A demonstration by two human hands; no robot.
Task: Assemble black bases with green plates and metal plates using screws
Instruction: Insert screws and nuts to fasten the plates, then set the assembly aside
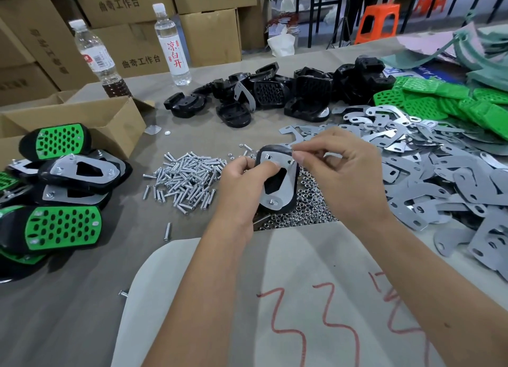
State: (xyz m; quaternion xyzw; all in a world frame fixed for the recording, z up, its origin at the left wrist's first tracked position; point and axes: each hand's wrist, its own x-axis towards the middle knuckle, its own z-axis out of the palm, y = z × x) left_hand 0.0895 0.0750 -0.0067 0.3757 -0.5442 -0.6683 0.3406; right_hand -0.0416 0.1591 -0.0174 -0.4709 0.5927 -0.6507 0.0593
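My left hand (242, 180) has its grip curled around the black oval plastic base (277, 178) I'm working on, thumb lying across the shiny cut-out metal plate (279, 174) on its upturned face. It's held up just above the worktop (82, 298), right over the heap of small silver nuts (308, 204). My right hand (346, 171) is pinching at the top right corner of that plate, thumb and forefinger pressed together on something tiny; probably a nut, but it's too small to say for sure. A screw end pokes through the plate's bottom hole, already with a nut on it.

Just left of the base sits the pile of loose silver machine screws (187, 182), a few strays scattered nearer me. Further back there's a jumble of bare black plastic bases (275, 92), and off to the right a big spread of flat grey metal plates (428, 180) with the stack of bright green perforated plates (439, 103) behind them.

On my left, the finished pieces (63, 190) are heaped up, some green side up, some metal side up, next to an open brown cardboard box (104, 119). Two clear plastic bottles (171, 42) stand at the back edge in front of stacked cartons (132, 15). A pale sheet with red scribbles (302, 311) lies under my forearms.
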